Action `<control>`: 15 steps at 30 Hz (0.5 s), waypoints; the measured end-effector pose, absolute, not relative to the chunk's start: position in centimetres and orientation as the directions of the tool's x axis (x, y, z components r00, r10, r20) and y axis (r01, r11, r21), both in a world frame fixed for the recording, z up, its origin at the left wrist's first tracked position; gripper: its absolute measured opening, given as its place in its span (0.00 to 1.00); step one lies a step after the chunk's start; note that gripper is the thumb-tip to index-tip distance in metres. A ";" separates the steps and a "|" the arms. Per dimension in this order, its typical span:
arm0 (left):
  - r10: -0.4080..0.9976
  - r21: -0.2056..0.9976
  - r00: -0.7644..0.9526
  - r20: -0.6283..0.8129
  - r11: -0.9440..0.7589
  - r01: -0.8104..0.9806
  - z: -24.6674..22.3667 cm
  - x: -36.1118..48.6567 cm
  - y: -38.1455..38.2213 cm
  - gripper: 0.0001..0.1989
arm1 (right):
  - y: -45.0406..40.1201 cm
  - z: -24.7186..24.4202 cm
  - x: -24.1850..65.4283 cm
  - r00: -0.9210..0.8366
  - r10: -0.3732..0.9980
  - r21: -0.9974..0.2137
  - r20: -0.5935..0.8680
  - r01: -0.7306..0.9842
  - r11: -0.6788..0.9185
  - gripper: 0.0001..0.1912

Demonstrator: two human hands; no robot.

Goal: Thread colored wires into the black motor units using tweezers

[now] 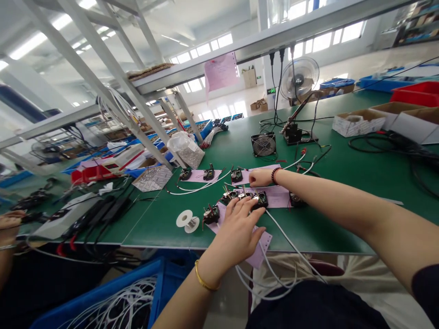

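Observation:
My left hand (240, 224), wearing a yellow bangle, lies palm down with its fingers stretched out over a row of small black device housings (261, 199) with wires sticking up. Just beyond them, my right hand (261, 177) is closed beside a pink paper sheet (278, 197); whatever its fingers hold is hidden. Another black housing (211, 214) stands left of my left hand on a pink sheet with punched edges (258, 256). White cables (295, 242) run from the housings over the table's front edge. Further back, a housing (236, 175) sits close to my right hand.
A solder wire spool (188, 221) lies to the left. Behind are a small square fan (264, 145) and a soldering iron stand (297, 133). A blue crate (161, 283) of white cables stands below the edge. A co-worker's hand (12, 221) shows at far left.

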State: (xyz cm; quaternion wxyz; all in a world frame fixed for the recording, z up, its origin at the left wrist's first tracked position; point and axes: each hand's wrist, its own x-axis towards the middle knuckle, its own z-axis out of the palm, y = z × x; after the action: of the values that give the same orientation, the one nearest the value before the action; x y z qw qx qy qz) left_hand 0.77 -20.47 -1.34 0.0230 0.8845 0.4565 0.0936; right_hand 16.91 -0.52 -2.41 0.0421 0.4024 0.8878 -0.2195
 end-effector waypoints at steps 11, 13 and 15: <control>0.660 0.283 0.705 0.259 -0.750 0.599 -2.0 4.2 -22.6 0.13 | -4.9 2.1 18.6 -0.561 0.808 -0.387 0.180 0.715 0.583 0.15; 0.655 0.273 0.710 0.260 -0.755 0.596 -2.3 4.2 -22.5 0.12 | -5.4 4.3 20.2 -0.523 0.812 -0.371 0.259 0.722 0.584 0.11; 0.662 0.232 0.709 0.245 -0.750 0.620 -2.5 4.4 -22.0 0.13 | -6.9 7.1 22.6 -0.469 0.804 -0.340 0.367 0.737 0.584 0.11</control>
State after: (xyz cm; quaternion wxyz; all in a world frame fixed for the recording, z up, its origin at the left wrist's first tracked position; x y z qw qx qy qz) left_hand 4.39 -21.96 -2.52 0.0664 0.9219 0.3474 0.1581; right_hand 22.59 -6.93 7.13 -0.2499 0.4508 0.8543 -0.0671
